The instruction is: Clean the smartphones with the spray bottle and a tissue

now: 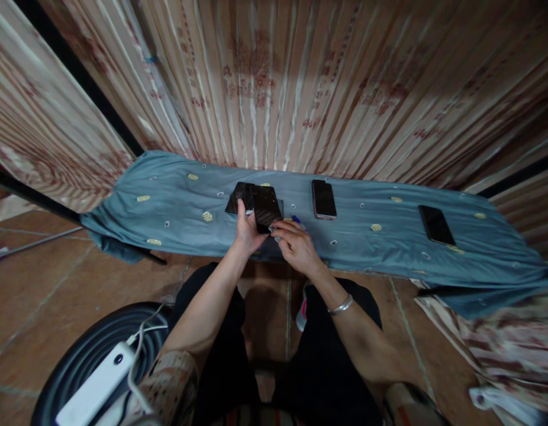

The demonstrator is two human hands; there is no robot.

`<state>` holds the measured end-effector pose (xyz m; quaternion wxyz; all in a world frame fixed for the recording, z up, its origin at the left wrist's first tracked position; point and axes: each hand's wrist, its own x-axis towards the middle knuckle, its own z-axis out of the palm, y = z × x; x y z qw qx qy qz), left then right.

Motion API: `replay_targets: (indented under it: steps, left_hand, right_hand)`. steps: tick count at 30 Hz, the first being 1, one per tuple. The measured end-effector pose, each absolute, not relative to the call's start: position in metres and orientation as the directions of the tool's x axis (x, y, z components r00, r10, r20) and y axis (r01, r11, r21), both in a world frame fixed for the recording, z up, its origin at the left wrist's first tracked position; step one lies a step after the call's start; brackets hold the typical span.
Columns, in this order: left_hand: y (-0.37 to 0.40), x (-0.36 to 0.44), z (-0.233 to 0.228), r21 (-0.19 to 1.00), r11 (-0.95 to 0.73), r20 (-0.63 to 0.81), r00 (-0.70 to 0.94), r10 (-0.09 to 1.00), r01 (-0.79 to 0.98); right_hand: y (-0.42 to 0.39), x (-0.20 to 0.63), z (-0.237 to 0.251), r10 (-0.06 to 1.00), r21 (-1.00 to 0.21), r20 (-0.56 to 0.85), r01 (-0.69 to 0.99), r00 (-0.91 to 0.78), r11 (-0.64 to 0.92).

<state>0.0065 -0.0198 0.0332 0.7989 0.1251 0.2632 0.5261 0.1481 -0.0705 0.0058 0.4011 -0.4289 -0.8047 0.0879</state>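
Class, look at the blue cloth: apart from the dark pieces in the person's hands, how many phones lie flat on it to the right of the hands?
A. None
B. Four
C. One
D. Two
D: right of the right hand, one phone lies near the middle of the blue cloth and a second phone further right.

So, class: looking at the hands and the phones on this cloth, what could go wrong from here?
1. The left hand holds the dark phone tilted above the cloth; it might slip onto the device beneath.
2. The right-most phone lies near the cloth's front edge; tugging the fabric could drop it.
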Motion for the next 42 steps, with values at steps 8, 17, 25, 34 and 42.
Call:
replay_targets:
  steps: [8, 17, 25, 34, 42]
  left_hand:
    - [-0.02, 0.007, 0.032, 0.471, 0.421, -0.3, 0.309, 0.903, -0.775]
    - [-0.022, 0.008, 0.028, 0.509, 0.466, -0.35, 0.32, 0.88, -0.724]
    - [-0.024, 0.01, 0.026, 0.522, 0.489, -0.338, 0.356, 0.871, -0.699]
    - [-0.029, 0.012, 0.027, 0.534, 0.532, -0.355, 0.396, 0.847, -0.658]
    - [-0.029, 0.013, 0.022, 0.559, 0.56, -0.385, 0.407, 0.829, -0.611]
  right_hand:
    - [-0.069, 0.154, 0.001, 0.756, -0.491, 0.59, 0.617, -0.284, 0.615]
    - [-0.067, 0.16, 0.002, 0.773, -0.512, 0.582, 0.625, -0.253, 0.59]
    - [-0.065, 0.162, 0.0, 0.779, -0.5, 0.58, 0.652, -0.236, 0.569]
    - [-0.061, 0.166, -0.003, 0.777, -0.483, 0.596, 0.684, -0.202, 0.547]
    - [-0.06, 0.17, -0.004, 0.795, -0.495, 0.585, 0.706, -0.159, 0.506]
